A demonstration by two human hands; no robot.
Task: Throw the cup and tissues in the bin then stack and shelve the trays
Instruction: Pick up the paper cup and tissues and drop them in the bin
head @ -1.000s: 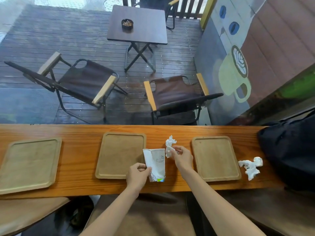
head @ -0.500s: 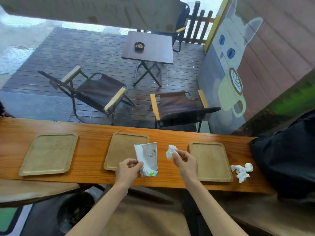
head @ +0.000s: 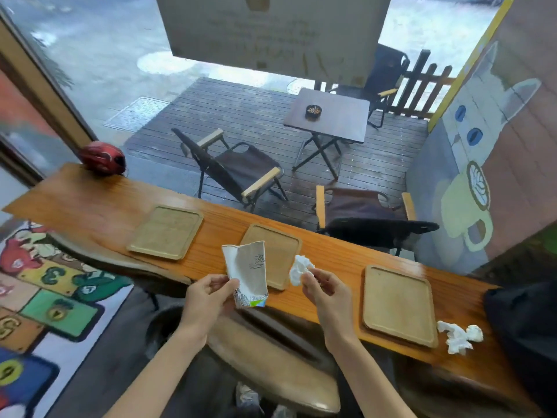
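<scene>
We have the crushed cup (head: 248, 271) pinched low down in our left hand (head: 208, 300), lifted above the desk's (head: 99, 206) near edge, its long axis close to upright with the crumpled mouth pointing up and away from us. Our right hand (head: 327, 297) is closed on a tissue (head: 298, 268) just beside it. Held only by its flattened base, the cup could slip on the way to the bin, which we think is the dark shape below, and the second tissue (head: 459, 336) beyond the right tray (head: 398, 306) could be forgotten.

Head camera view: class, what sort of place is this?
Probably a café: wooden serving trays on a window counter, an outdoor deck table, and a latte mural.
</scene>
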